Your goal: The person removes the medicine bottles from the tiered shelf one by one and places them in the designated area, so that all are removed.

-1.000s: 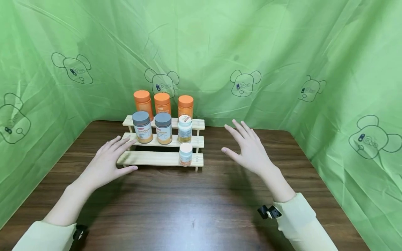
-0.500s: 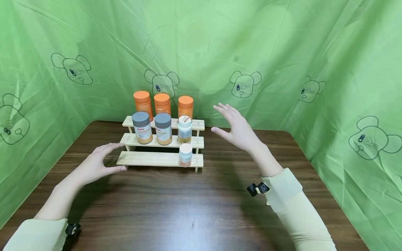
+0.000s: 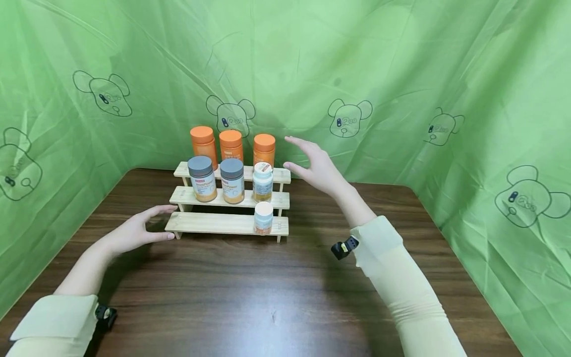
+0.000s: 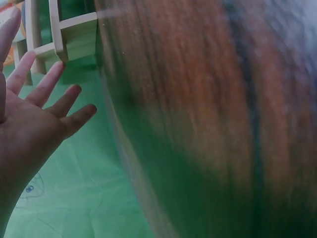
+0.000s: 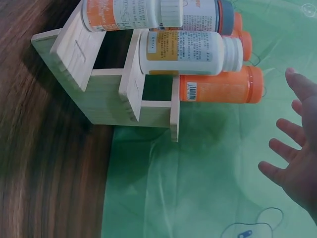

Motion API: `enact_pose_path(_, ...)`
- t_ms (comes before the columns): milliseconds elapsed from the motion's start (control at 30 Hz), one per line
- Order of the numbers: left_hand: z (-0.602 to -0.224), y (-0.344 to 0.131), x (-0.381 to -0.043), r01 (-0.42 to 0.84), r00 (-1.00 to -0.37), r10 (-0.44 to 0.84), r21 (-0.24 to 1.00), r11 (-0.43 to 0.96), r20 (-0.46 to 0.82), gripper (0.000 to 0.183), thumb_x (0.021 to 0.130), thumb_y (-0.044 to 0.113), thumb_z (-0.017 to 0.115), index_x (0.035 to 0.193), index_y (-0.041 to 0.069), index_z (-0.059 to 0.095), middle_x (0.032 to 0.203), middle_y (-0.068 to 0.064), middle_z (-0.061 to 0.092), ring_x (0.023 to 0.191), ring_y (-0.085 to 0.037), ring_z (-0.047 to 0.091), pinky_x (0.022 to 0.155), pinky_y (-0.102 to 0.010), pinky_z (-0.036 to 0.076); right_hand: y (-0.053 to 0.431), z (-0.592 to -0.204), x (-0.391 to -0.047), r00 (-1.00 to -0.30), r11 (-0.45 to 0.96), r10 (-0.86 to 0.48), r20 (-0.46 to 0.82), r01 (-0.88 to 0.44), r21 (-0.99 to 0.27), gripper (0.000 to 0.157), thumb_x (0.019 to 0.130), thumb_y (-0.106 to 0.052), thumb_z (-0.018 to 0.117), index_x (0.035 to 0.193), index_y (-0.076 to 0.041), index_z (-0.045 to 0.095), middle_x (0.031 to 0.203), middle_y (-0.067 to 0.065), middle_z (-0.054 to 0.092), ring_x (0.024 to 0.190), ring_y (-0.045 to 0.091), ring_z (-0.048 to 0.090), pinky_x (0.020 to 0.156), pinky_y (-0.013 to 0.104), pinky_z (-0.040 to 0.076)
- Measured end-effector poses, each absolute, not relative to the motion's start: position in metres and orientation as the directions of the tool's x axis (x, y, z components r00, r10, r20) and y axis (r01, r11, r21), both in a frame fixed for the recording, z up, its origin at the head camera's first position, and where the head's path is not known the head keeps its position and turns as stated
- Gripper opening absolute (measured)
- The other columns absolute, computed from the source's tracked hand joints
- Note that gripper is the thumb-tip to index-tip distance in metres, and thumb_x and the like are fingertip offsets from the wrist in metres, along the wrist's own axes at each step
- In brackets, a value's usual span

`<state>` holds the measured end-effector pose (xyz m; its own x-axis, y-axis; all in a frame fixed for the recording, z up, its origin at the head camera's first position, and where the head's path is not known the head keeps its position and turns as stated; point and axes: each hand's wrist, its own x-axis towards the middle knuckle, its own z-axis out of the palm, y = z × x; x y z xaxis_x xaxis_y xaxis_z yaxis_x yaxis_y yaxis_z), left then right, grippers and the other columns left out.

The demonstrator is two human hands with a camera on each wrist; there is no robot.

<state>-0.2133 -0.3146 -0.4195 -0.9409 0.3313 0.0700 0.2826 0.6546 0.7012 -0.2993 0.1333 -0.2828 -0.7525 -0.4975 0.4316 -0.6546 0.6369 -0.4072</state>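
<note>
A three-tier wooden rack (image 3: 214, 223) stands on the table. Its top tier carries three orange bottles (image 3: 264, 148). On the middle tier are two grey-lidded jars (image 3: 232, 182) and a white-capped bottle (image 3: 262, 183); a small white bottle (image 3: 263, 218) is at the right of the lowest tier. My left hand (image 3: 129, 233) is beside the rack's left end, thumb and fingers apart; whether it touches the wood I cannot tell. Beyond the rack's upper right end, my right hand (image 3: 318, 168) hovers near the rightmost orange bottle, fingers extended and holding nothing.
Green cloth (image 3: 285, 59) printed with bear heads encloses the back and both sides of the dark wooden table (image 3: 267, 297). A black strap device (image 3: 344, 248) is on the right wrist, and another wrist device (image 3: 105, 316) on the left.
My right hand has moved left and farther back, toward the rack's upper right end. The left hand has drawn back from over the rack to its left side. Bottles and rack stay put.
</note>
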Motion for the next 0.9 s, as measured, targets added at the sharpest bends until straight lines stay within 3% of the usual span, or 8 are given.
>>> enact_pose_path(300,-0.426,-0.322,-0.227,0.23,-0.93,0.367,0.766,0.6,-0.008,0.071,0.084,0.03,0.072,0.144,0.013,0.037,0.144,-0.017,0.039,0.132,-0.038,0.032,0.099,-0.059,0.028,0.113,-0.291,-0.319,-0.809,0.605,-0.443,0.385,-0.587,-0.537,0.062,0.089,-0.046,0.062,0.144,-0.028,0.038,0.146,-0.007,0.041,0.136,0.012,0.033,0.109,0.04,0.029)
enact_pose_path(367,-0.427,-0.323,-0.23,0.223,-0.927,0.374,0.77,0.598,-0.022,0.071,0.084,0.03,0.072,0.143,0.013,0.037,0.144,-0.016,0.039,0.132,-0.036,0.032,0.1,-0.053,0.029,0.108,-0.293,-0.323,-0.81,0.605,-0.443,0.385,-0.587,-0.538,0.062,0.089,-0.044,0.062,0.144,-0.027,0.04,0.146,-0.007,0.042,0.136,0.012,0.034,0.109,0.04,0.029)
enact_pose_path(533,-0.427,-0.327,-0.235,0.231,-0.917,0.397,0.773,0.591,-0.03,0.068,0.082,0.025,0.074,0.141,0.013,0.041,0.143,-0.014,0.042,0.131,-0.031,0.034,0.097,-0.025,0.034,0.098,-0.297,-0.329,-0.809,0.599,-0.439,0.392,-0.588,-0.543,0.061,0.089,-0.042,0.063,0.142,-0.023,0.042,0.145,-0.005,0.044,0.135,0.013,0.035,0.11,0.036,0.028)
enact_pose_path(667,-0.43,-0.332,-0.237,0.252,-0.906,0.424,0.781,0.572,-0.017,0.066,0.082,0.022,0.074,0.14,0.012,0.043,0.143,-0.014,0.043,0.129,-0.015,0.038,0.094,-0.014,0.034,0.091,-0.3,-0.333,-0.822,0.583,-0.419,0.385,-0.569,-0.58,0.06,0.088,-0.04,0.064,0.142,-0.023,0.043,0.144,-0.004,0.044,0.133,0.014,0.038,0.106,0.034,0.033)
enact_pose_path(800,-0.434,-0.336,-0.239,0.273,-0.902,0.431,0.777,0.567,0.002,0.062,0.084,0.022,0.072,0.138,0.012,0.045,0.14,-0.014,0.046,0.121,0.005,0.04,0.093,-0.012,0.034,0.085,-0.303,-0.336,-0.833,0.558,-0.406,0.375,-0.551,-0.62,0.059,0.088,-0.038,0.065,0.142,-0.025,0.043,0.144,-0.004,0.045,0.128,0.015,0.043,0.099,0.037,0.039)
enact_pose_path(900,-0.437,-0.34,-0.24,0.275,-0.907,0.422,0.769,0.577,0.007,0.059,0.085,0.023,0.071,0.138,0.014,0.047,0.138,-0.014,0.049,0.117,0.009,0.041,0.093,-0.014,0.035,0.08,-0.305,-0.337,-0.841,0.539,-0.395,0.37,-0.538,-0.648,0.058,0.089,-0.037,0.065,0.141,-0.027,0.043,0.143,-0.004,0.045,0.127,0.015,0.044,0.097,0.039,0.041)
